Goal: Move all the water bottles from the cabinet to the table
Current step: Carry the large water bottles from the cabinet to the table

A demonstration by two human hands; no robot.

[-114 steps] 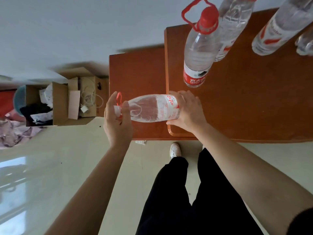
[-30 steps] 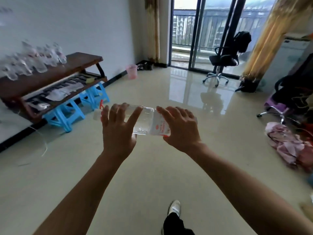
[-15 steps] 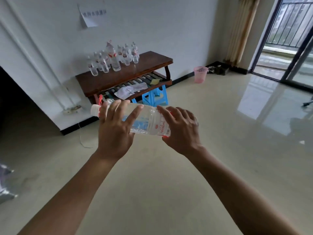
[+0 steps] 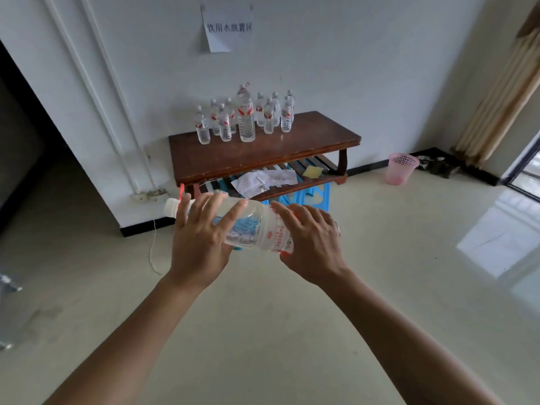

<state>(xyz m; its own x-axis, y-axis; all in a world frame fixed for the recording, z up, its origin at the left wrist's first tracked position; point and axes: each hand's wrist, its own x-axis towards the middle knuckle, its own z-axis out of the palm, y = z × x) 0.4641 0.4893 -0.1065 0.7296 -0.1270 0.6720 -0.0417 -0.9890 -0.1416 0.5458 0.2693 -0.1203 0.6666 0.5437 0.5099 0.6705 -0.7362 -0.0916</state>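
Note:
I carry a large clear water bottle [image 4: 257,229] lying sideways in front of me, white cap to the left with a red carry loop. My left hand [image 4: 201,238] grips its neck end. My right hand [image 4: 309,244] grips its base end over the red-printed label. Ahead against the white wall stands a low brown wooden table [image 4: 306,141]. Several upright water bottles [image 4: 245,118] stand on its back left part, one taller than the others.
Papers lie on the table's lower slatted shelf [image 4: 318,178], with blue plastic stools [image 4: 304,194] under it. A pink waste basket [image 4: 400,168] stands on the floor to the right. A paper sign [image 4: 225,27] hangs above. A dark doorway [image 4: 26,141] opens on the left; curtains [image 4: 502,92] hang at right.
My view has swung left from the balcony door to face the table, which is now nearer and centred. Both hands keep the same hold on the sideways bottle.

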